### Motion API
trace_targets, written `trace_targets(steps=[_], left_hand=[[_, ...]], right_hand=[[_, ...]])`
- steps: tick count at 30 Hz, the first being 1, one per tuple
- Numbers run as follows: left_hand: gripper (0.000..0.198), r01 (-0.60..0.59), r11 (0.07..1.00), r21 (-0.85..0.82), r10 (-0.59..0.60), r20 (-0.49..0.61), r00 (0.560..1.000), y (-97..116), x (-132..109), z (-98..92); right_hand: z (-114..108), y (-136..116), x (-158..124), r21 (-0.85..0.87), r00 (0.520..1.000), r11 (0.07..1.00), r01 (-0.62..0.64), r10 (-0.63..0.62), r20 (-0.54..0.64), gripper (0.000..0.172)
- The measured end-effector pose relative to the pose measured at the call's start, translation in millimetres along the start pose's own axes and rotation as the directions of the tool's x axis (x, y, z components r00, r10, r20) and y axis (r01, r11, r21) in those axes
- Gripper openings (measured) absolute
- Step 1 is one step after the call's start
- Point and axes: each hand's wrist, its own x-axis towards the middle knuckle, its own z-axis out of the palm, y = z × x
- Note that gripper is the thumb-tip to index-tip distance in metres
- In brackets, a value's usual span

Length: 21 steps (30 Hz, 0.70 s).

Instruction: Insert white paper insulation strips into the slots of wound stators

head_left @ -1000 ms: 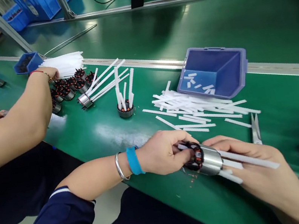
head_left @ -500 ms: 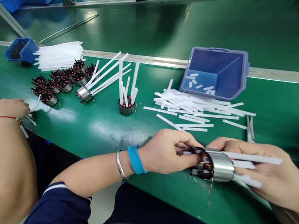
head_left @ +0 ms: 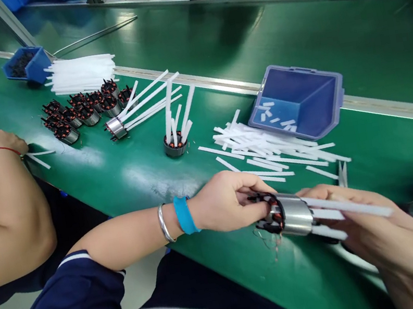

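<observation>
A motor stator (head_left: 296, 214) with a steel shell, black insulated ends and copper windings is held between my hands above the bench. My left hand (head_left: 230, 200) is closed at its black left end, thumb against the rim. My right hand (head_left: 385, 230) is closed around its far right side, some fingertips hidden behind the shell. Several white insulating strips (head_left: 325, 215) stick out of the stator toward my right palm. Thin loose wires dangle under its left end. Just beyond lies a heap of white strips (head_left: 268, 144), with scissors (head_left: 342, 174) beside it.
A blue translucent bin (head_left: 308, 100) leans behind the heap. Another stator with strips (head_left: 175, 144) stands upright, and one lies sideways (head_left: 116, 128). More stators (head_left: 86, 114), a strip stack (head_left: 82, 74) and a blue box (head_left: 26, 66) sit left. A co-worker's hand (head_left: 1, 144) works at the left edge.
The stator and both my hands have shifted slightly up and left. My right hand has turned a little around the stator. The co-worker's hands have moved left.
</observation>
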Motion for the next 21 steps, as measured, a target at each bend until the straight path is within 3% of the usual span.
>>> trace_targets(steps=[3, 5, 8, 11, 15, 21], left_hand=[[0.015, 0.033, 0.998, 0.047, -0.03, -0.076, 0.997, -1.2, 2.3, -1.4], [0.012, 0.044, 0.996, 0.08, -0.036, -0.104, 0.994, -2.0, 3.4, -2.2], [0.009, 0.024, 0.996, 0.091, -0.012, -0.125, 0.992, -2.3, 5.2, -3.6], [0.008, 0.002, 0.997, 0.078, 0.008, -0.128, 0.992, -1.3, 6.8, -5.1], [0.009, -0.006, 0.998, 0.062, 0.014, -0.137, 0.99, -0.8, 7.5, -5.6], [0.009, -0.005, 0.996, 0.091, 0.015, -0.112, 0.994, -7.7, 7.7, -4.4]], right_hand=[[-4.6, 8.5, -1.3, 0.07, 0.992, 0.993, -0.099, 0.093, 0.085, 0.029], [-3.3, 14.5, -4.7, 0.117, 0.992, 0.989, -0.095, 0.083, 0.1, 0.028], [5.3, 19.5, -9.1, 0.082, 0.997, 0.996, 0.018, -0.024, 0.073, 0.028], [16.3, 17.0, -10.5, -0.086, 0.988, 0.984, 0.154, -0.152, 0.028, 0.018], [22.3, 9.8, -9.8, -0.255, 0.921, 0.889, 0.38, -0.39, 0.015, 0.013], [15.4, 9.1, -10.8, -0.364, 0.916, 0.843, 0.396, -0.389, 0.094, 0.003]])
